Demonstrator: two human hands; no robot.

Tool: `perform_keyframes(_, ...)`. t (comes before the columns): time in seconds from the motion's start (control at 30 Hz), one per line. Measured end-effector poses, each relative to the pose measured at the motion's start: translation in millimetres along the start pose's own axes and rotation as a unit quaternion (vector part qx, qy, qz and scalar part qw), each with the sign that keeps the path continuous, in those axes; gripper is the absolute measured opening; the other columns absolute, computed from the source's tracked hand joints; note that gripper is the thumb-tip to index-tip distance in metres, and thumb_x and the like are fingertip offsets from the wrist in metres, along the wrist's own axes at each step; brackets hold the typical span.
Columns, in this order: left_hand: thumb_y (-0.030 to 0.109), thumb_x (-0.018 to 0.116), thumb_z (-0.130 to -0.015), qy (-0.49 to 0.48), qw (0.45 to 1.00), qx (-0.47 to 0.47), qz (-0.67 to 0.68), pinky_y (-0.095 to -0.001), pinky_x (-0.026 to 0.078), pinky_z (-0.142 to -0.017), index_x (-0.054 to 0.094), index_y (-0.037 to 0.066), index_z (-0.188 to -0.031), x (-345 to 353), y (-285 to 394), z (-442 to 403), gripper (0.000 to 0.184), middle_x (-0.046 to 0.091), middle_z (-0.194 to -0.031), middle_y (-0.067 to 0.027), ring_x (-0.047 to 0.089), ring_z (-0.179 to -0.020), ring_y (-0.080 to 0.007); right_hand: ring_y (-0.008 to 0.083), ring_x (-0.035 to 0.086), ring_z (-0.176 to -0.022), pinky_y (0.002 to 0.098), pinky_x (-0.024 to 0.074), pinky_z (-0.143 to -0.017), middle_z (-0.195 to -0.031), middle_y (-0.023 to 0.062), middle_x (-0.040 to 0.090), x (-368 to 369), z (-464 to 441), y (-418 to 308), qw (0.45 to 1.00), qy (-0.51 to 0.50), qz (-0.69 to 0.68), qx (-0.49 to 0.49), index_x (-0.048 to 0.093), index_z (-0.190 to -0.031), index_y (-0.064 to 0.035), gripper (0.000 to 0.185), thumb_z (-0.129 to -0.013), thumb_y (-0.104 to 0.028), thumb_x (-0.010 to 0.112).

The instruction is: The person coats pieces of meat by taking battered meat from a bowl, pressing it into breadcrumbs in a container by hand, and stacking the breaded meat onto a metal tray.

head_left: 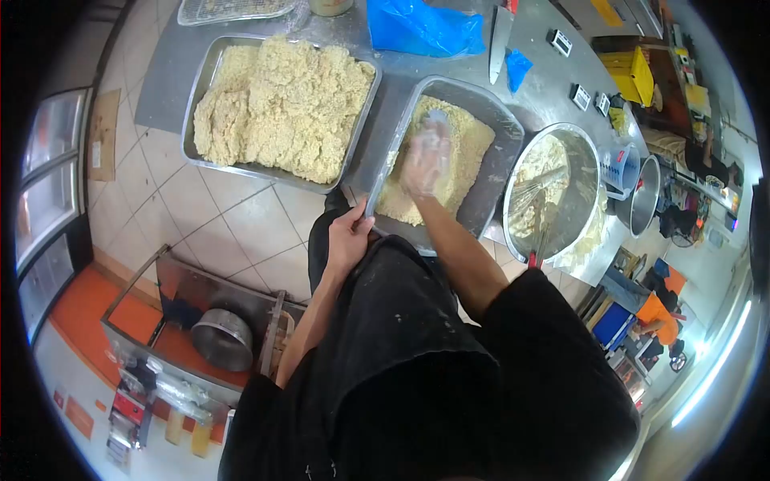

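Note:
A grey plastic tub with pale yellow breadcrumbs stands in front of me. My left hand grips its near left corner, fingers closed around the rim. Inside the tub, my right hand is down on the crumbs, coated whitish and smeared by motion. A pale bluish patch shows at its fingertips; I cannot make out what it is. Left of the tub, a metal tray is heaped with crumb-coated pieces. To the right, a steel bowl contains pale batter and a whisk.
A knife, a blue plastic bag and small digital timers lie on the steel table. Farther right are a blue basket and another steel bowl. A pot sits lower left. A person in orange is far right.

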State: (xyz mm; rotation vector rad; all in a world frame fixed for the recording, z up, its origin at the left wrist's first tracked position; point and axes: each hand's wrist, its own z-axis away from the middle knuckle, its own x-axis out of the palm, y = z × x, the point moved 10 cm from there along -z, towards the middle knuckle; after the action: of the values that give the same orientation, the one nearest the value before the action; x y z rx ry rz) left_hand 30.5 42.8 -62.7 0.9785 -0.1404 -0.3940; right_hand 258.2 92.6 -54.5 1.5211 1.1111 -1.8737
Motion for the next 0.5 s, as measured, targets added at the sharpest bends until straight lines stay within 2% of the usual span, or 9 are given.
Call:
perform_keyframes(0.1, 0.000, 0.059, -0.088, -0.016, 0.995, -0.084, 0.060, -0.0240, 0.053, -0.066, 0.057, 0.008, -0.129, 2.8, 1.3, 5.3, 0.042, 0.060, -0.081, -0.0015, 0.055, -0.073, -0.0061, 0.0312, 0.032, -0.133, 0.0462, 0.0168, -0.114, -0.145, 0.0140, 0.035, -6.2, 14.6, 21.6, 0.995, -0.021, 0.077, -0.062, 0.044, -0.136, -0.0096, 0.050, -0.090, -0.032, 0.046)
perform_keyframes(0.17, 0.000, 0.059, -0.088, -0.012, 0.996, -0.071, 0.047, -0.0249, 0.055, -0.064, 0.057, 0.008, -0.129, 8.1, -1.2, 3.9, 0.041, 0.061, -0.083, -0.0024, 0.056, -0.073, -0.0065, 0.0311, 0.032, -0.133, 0.0464, 0.0173, -0.114, -0.145, 0.0151, 0.034, 9.2, 24.4, 30.9, 0.987, -0.022, 0.127, -0.093, 0.043, -0.137, -0.0111, 0.052, -0.089, -0.032, 0.048)
perform_keyframes(0.3, 0.000, 0.060, -0.088, -0.009, 0.996, -0.087, 0.036, -0.0256, 0.056, -0.064, 0.056, 0.007, -0.129, 2.9, 0.3, 5.1, 0.042, 0.062, -0.084, -0.0033, 0.057, -0.074, -0.0071, 0.0328, 0.033, -0.135, 0.0464, 0.0192, -0.113, -0.141, 0.0186, 0.039, -6.3, 23.9, 13.9, 0.991, -0.052, 0.103, -0.075, 0.034, -0.144, -0.0144, 0.055, -0.093, -0.032, 0.046)
perform_keyframes(0.33, 0.001, 0.060, -0.088, -0.001, 0.997, -0.069, 0.026, -0.0262, 0.056, -0.064, 0.055, 0.006, -0.129, 1.6, 4.4, 4.7, 0.041, 0.062, -0.084, -0.0036, 0.058, -0.073, -0.0074, 0.0316, 0.036, -0.133, 0.0458, 0.0286, -0.109, -0.144, 0.0158, 0.036, -8.3, 22.5, 14.7, 0.986, -0.028, 0.136, -0.088, 0.034, -0.144, -0.0162, 0.056, -0.093, -0.033, 0.046)
perform_keyframes(0.43, 0.001, 0.059, -0.089, -0.002, 0.995, -0.074, 0.070, -0.0260, 0.056, -0.064, 0.054, 0.005, -0.130, 4.5, -4.2, 1.3, 0.041, 0.063, -0.084, -0.0037, 0.058, -0.073, -0.0076, 0.0317, 0.049, -0.115, 0.0446, 0.0385, -0.097, -0.125, 0.0171, 0.050, -17.9, -34.4, 24.8, 0.990, -0.121, 0.067, -0.007, 0.046, -0.131, -0.0099, 0.047, -0.092, -0.036, 0.047)
perform_keyframes(0.5, 0.001, 0.056, -0.091, -0.012, 0.993, -0.091, 0.068, -0.0264, 0.056, -0.070, 0.051, 0.006, -0.133, 5.7, -1.3, 3.9, 0.043, 0.061, -0.097, -0.0034, 0.058, -0.080, -0.0091, 0.0318, 0.057, -0.103, 0.0438, 0.0451, -0.088, -0.112, 0.0180, 0.060, -28.6, -77.0, 28.6, 0.981, -0.186, 0.020, 0.052, 0.055, -0.123, -0.0057, 0.045, -0.092, -0.037, 0.047)
